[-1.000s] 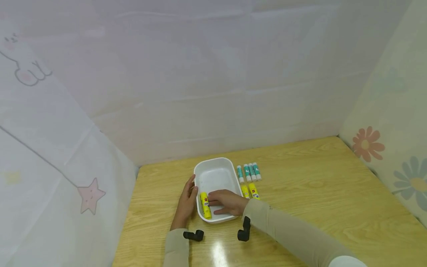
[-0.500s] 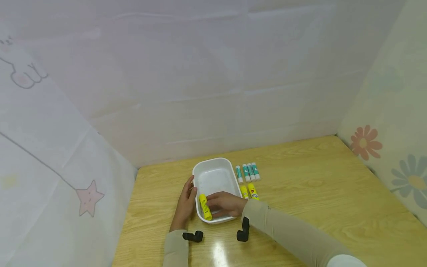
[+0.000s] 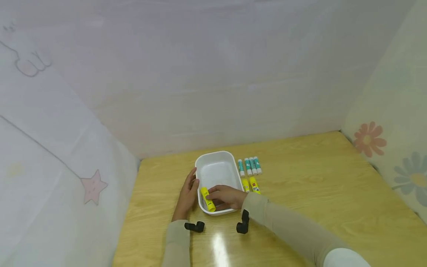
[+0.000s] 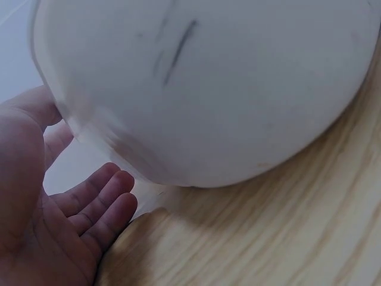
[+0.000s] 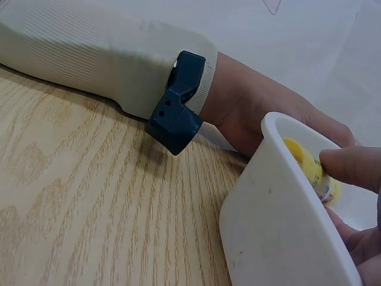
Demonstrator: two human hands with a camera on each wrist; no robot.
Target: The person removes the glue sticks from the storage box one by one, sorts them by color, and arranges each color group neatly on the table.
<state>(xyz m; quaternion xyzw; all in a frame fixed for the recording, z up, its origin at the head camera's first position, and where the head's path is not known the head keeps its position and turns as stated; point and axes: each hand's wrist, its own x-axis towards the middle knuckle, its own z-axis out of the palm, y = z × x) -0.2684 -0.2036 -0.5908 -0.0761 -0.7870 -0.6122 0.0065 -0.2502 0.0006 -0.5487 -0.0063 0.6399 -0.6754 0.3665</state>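
Observation:
A white plastic bin [image 3: 213, 154] with rounded corners stands on the wooden table. My right hand [image 3: 227, 196] reaches over its right side and pinches a yellow glue stick [image 3: 208, 202], which lies at a slant near the bin's front left corner. In the right wrist view, the thumb [image 5: 351, 165] presses on the glue stick [image 5: 311, 170] inside the bin. My left hand [image 3: 187, 195] is against the bin's outer left wall; the left wrist view shows its relaxed fingers [image 4: 107, 202] beside that wall.
Right of the bin, several teal-and-white glue sticks [image 3: 248, 167] lie in a row. Just nearer are two yellow glue sticks [image 3: 254, 185], one partly behind the bin's rim. A pale cloth wall [image 3: 207, 92] rises behind the table [image 3: 307, 170].
The right hand's fingers have closed in on the yellow glue stick, which has turned to a steeper slant, its near end swinging right. The left hand stays at the bin's side.

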